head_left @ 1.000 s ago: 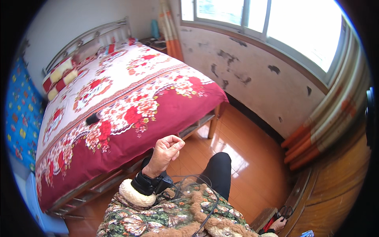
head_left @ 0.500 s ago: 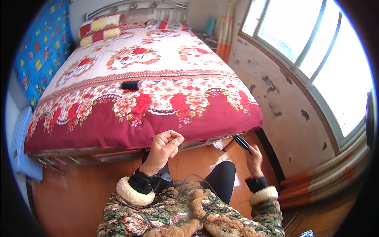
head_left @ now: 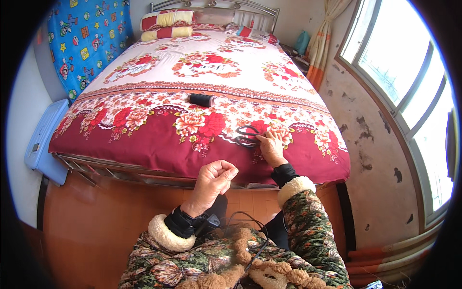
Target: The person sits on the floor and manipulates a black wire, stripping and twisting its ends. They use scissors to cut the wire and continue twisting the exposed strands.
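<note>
My right hand (head_left: 272,149) reaches onto the near part of the bed, its fingers around the blade end of a pair of scissors. The black looped handles of the scissors (head_left: 246,137) point left, against the flowered bedspread (head_left: 139,147); the blades are hidden by my hand. My left hand (head_left: 212,185) hovers in front of the bed's edge, thumb and forefinger pinched together. Whatever is between those fingertips is too fine to make out. Farther back on the bedspread lies a spool of black thread (head_left: 201,99) on its side.
Folded bedding (head_left: 167,19) lies at the bed's far left end, by the metal headboard (head_left: 262,14). A light blue plastic box (head_left: 47,139) stands left of the bed. On the right are a bright window (head_left: 385,58) and a peeling wall (head_left: 370,159). A black cable (head_left: 257,221) hangs before my jacket.
My right hand has brought the scissors up from beside the bed's right corner and onto the bedspread. My left hand keeps its pinch. The whole view has shifted left.
</note>
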